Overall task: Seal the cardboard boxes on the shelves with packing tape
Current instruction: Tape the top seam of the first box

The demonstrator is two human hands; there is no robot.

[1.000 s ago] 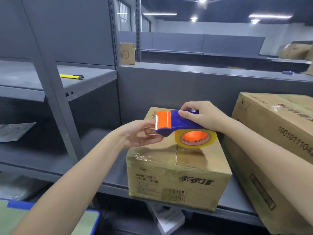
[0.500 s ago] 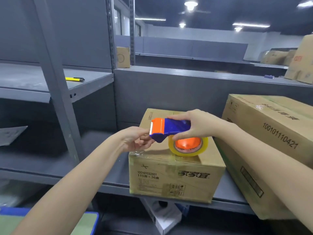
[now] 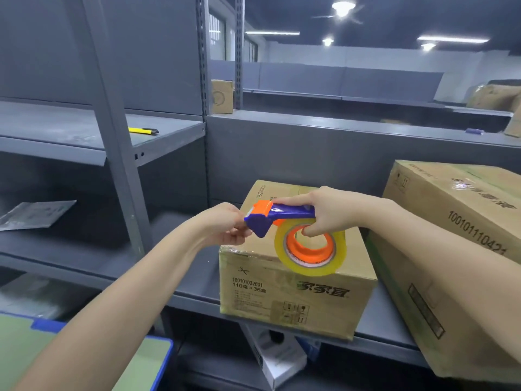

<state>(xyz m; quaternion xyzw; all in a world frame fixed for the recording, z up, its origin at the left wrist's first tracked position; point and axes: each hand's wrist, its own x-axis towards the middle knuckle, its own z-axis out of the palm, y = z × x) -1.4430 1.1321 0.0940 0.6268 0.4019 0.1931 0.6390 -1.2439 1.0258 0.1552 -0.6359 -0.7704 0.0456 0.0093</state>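
Observation:
A small cardboard box sits on the grey shelf in the middle of the head view. Above its top my right hand grips a blue and orange tape dispenser carrying a roll of clear tape. My left hand is at the dispenser's orange cutter end, fingers curled and pinching at the tape end, which is too small to make out. A larger cardboard box leans tilted just right of the small one.
A yellow utility knife lies on the upper left shelf. A grey upright post stands left of my left arm. A flat plastic bag lies far left. Blue-edged green bin at bottom left; boxes below the shelf.
The dispenser has tilted, so the tape roll now hangs lower over the box's front edge. My left hand stays at the cutter end. The view has shifted slightly.

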